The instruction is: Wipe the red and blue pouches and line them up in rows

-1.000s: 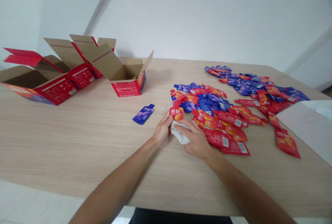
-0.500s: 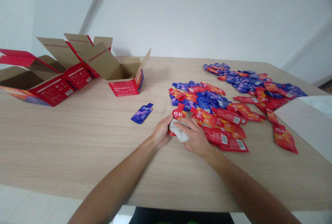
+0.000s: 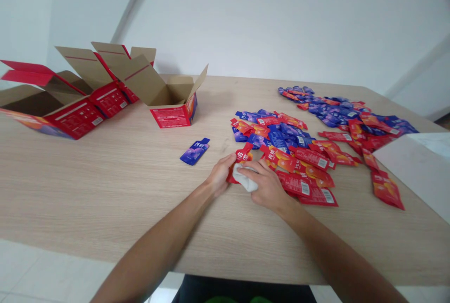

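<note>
The left hand (image 3: 220, 174) is closed around the left edge of a red pouch (image 3: 243, 154), with the thumb lying on its front side. The right hand (image 3: 265, 183) is partly closed, the fingers bent over a white cloth (image 3: 245, 179), which it presses on the lower part of this pouch. So the pouch is between the two hands, tilted, with its narrow neck pointing away from the person; its lower part is mostly hidden by the cloth. Just beyond the left hand, a little to its left, one blue pouch (image 3: 195, 151) lies alone on the table (image 3: 105, 190). Beyond the right hand and to its right there is a near pile (image 3: 279, 140) of red and blue pouches, overlapping one another, and its red ones come close beside this hand. A second pile (image 3: 328, 118) lies farther off to the right, near a white sheet (image 3: 418, 167). Well beyond the left hand stands an open box (image 3: 172, 116), and more open boxes (image 3: 80, 118) stand farther to the left.
</note>
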A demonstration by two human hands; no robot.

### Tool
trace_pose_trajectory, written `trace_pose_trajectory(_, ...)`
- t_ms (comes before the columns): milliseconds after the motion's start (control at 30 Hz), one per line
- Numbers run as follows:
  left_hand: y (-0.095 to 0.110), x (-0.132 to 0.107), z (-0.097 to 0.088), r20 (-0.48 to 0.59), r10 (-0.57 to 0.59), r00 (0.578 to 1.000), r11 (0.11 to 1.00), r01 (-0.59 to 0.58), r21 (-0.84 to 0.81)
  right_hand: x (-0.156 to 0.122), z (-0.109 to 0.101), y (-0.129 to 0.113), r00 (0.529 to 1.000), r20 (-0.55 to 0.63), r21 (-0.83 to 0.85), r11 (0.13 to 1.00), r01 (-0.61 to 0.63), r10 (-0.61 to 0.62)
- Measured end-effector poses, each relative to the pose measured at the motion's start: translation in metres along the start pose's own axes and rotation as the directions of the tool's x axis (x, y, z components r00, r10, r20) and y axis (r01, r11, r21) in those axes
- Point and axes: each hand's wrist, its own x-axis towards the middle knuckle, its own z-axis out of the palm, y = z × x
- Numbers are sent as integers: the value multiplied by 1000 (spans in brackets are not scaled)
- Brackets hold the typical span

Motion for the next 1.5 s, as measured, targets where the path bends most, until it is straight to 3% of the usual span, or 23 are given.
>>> trace_pose_trajectory(100, 2, 1, -1, 23, 76, 997, 975, -79, 207, 1, -4, -1, 999, 39, 27, 999, 20, -21)
trace_pose_trajectory(167, 6, 1, -2, 72, 165, 984, 903, -180, 390, 1, -6, 2, 1000, 11, 29, 1000, -5, 5)
trace_pose_trajectory(300, 16, -1, -6, 163, 356, 920, 658, -370, 655, 1, -5, 15, 990, -93, 6, 994, -110, 110)
trace_pose_trajectory(367, 17, -1, -11, 198, 429, 881, 481, -409, 776, 1, -3, 24, 976, -140, -18, 986, -169, 165)
trace_pose_trajectory(433, 17, 0, -16, 201, 460, 865, 266, -350, 898, 1, -1, 33, 961, -165, -38, 972, -233, 224)
trace_pose_trajectory(567, 18, 3, -26, 89, 471, 878, -145, -23, 989, 2, 0, 48, 932, -156, -67, 938, -340, 327)
trace_pose_trajectory(667, 20, 4, -31, 15, 511, 860, -298, 161, 941, 2, -2, 54, 920, -163, -80, 924, -373, 357)
trace_pose_trajectory(800, 19, 2, -29, 58, 564, 823, -357, 180, 917, 2, -3, 55, 917, -165, -84, 922, -379, 362)
trace_pose_trajectory(867, 14, 1, -23, 124, 515, 848, -341, 70, 937, 2, -3, 54, 917, -167, -79, 922, -378, 362)
trace_pose_trajectory(1000, -7, -4, -6, 297, 302, 906, -217, -238, 947, 2, -3, 53, 913, -186, -61, 924, -379, 362)
trace_pose_trajectory(1067, -15, -5, -1, 333, 211, 919, -203, -292, 935, 2, -3, 53, 910, -200, -54, 923, -381, 363)
trace_pose_trajectory(1167, -15, -4, 0, 287, 182, 940, -220, -245, 944, 2, -4, 52, 908, -208, -50, 923, -382, 364)
trace_pose_trajectory(1333, 6, -2, -7, 129, 371, 920, -236, -41, 971, 2, -2, 52, 924, -170, -57, 932, -357, 343)
trace_pose_trajectory(1500, 7, -8, -2, 11, 368, 930, -240, 83, 967, 1, 3, 49, 948, -154, -38, 957, -288, 279)
